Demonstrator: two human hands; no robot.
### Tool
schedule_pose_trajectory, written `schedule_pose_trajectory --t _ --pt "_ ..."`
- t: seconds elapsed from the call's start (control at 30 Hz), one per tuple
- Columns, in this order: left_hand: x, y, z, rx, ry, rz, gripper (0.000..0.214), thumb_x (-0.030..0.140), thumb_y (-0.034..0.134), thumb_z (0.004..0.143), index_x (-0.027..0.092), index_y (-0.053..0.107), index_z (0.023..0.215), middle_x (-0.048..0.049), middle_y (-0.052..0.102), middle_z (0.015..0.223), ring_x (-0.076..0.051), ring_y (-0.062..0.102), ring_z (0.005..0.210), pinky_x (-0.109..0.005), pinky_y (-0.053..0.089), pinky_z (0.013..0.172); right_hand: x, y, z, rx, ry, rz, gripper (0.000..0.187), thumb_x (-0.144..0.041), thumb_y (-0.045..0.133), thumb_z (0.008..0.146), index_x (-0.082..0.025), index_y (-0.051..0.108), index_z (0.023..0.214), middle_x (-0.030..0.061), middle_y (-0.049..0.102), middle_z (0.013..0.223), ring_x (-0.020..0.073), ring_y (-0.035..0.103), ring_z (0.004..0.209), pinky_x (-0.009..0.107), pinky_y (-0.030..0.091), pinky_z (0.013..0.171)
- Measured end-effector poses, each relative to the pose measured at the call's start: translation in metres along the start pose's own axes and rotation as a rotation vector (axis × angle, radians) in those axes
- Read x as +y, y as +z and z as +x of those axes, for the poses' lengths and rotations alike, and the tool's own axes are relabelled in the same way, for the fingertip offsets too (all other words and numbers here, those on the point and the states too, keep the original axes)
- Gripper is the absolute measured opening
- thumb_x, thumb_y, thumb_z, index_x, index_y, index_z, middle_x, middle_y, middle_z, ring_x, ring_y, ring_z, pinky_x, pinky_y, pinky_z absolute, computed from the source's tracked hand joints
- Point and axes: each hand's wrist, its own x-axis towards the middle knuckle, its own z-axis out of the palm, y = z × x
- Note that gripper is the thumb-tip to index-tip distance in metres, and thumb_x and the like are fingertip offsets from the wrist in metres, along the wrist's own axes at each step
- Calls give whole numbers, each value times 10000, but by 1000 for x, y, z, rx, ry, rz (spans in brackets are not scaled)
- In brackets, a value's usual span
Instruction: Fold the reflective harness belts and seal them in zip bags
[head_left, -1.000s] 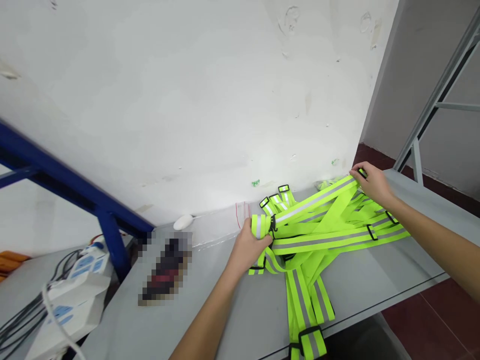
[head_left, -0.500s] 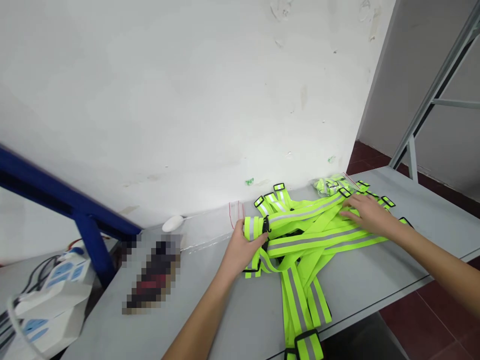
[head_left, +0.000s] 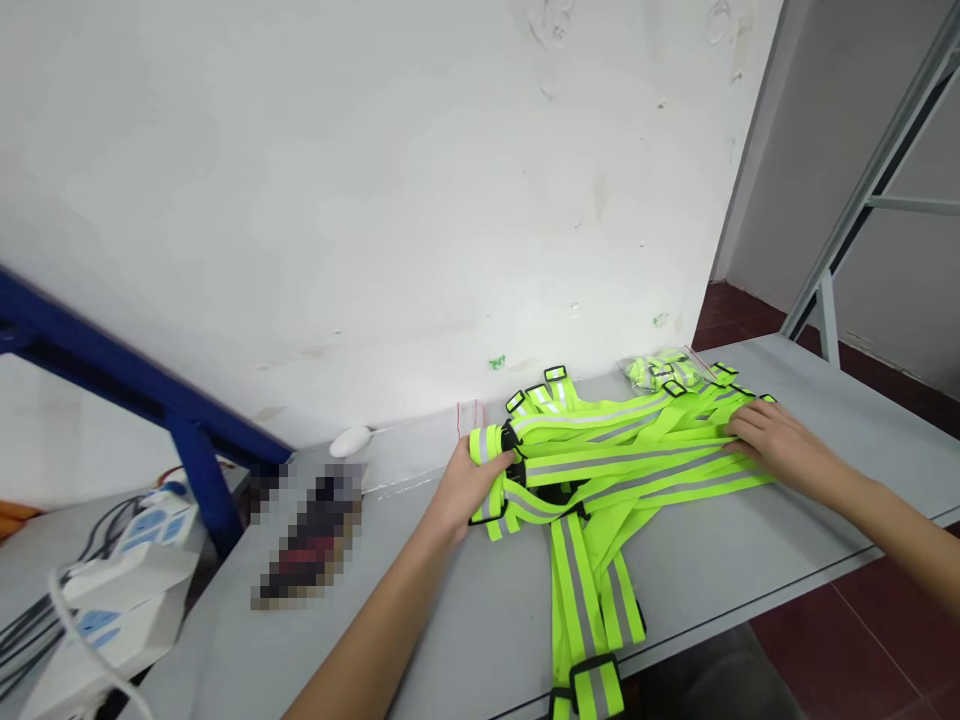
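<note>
A bundle of neon-yellow reflective straps (head_left: 637,465) with grey stripes and black buckles lies spread over the grey table. At its left end my left hand (head_left: 469,483) is closed round folded straps, beside a black buckle (head_left: 511,438). My right hand (head_left: 772,440) is closed over the straps on the right side, its fingertips curled onto a striped length. Several strap ends with black slide buckles (head_left: 555,374) stick out at the back. Other strap ends hang toward the front edge, with a large black slider (head_left: 596,668) on them.
A clear zip bag with folded yellow straps (head_left: 664,371) lies against the wall. A flat clear bag (head_left: 412,458), a white mouse-like object (head_left: 350,441) and a pixelated item (head_left: 311,545) are on the left. White power strips (head_left: 112,625) and a blue frame (head_left: 199,470) stand farther left.
My right hand has moved right and slightly down along the straps, from the back buckles to a striped length. My left hand, still holding its end, has shifted slightly left.
</note>
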Motion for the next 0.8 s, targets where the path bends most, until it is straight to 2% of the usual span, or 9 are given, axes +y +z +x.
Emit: schedule_pose_trajectory --t 0.1,0.2,0.27,0.33,0.4,0.47,0.63,0.7,0.8 --pt "3 5 -2 26 31 23 446 265 715 683 199 488 1061 -54 695 946 -212 687 839 -307 564 691 22 -3 7 3 5 3 270 -373 412 969 -205 595 863 65 648 835 234 549 860 355 376 777" --pt "0 12 -6 52 58 6 472 248 713 681 191 461 1076 -61 684 941 -208 682 834 -316 565 699 40 4 12 -69 54 47 292 -399 419 953 -217 602 817 74 666 841 246 567 844 367 380 757" --pt "-4 16 -8 54 59 -42 491 250 713 686 187 454 1097 -65 680 947 -207 680 833 -318 567 696 43 9 14 -125 97 96 298 -439 436 933 -229 615 822 84 675 900 266 581 884 374 389 746" --pt "-10 19 -10 43 50 -108 507 240 719 683 183 458 1114 -68 682 957 -206 682 836 -318 569 697 32 9 18 -108 142 116 321 -519 469 898 -241 631 887 95 667 1004 297 577 967 400 398 774" --pt "-16 21 -11 41 36 -175 521 224 730 673 178 468 1122 -76 686 979 -206 683 848 -319 569 715 6 4 30 -1 176 110 401 -595 495 860 -236 626 983 117 635 1116 330 550 1049 450 388 844" --pt "-22 22 -11 34 29 -233 529 224 739 671 180 479 1129 -84 688 1008 -204 683 865 -323 567 738 -34 -4 49 77 141 162 412 -578 480 880 -221 615 1034 130 616 1164 330 533 1093 473 370 899" --pt "-27 20 -13 -23 32 -322 543 365 761 687 185 507 1132 -87 702 974 -209 681 850 -333 561 734 -144 -11 113 -30 -72 446 338 -443 378 977 -215 627 973 75 648 1004 218 584 944 413 376 898" --pt "-26 20 -15 -30 25 -333 544 487 715 720 186 520 1129 -89 706 958 -213 680 851 -328 553 736 -172 -6 133 -78 -92 459 377 -434 348 988 -221 647 905 62 627 920 215 564 896 399 383 836" --pt "-22 20 -21 19 -27 -342 571 635 566 783 224 526 1177 -102 678 1117 -236 658 994 -326 536 794 -196 6 148 -91 -96 442 356 -425 390 976 -211 653 869 67 592 893 227 527 899 386 373 796"
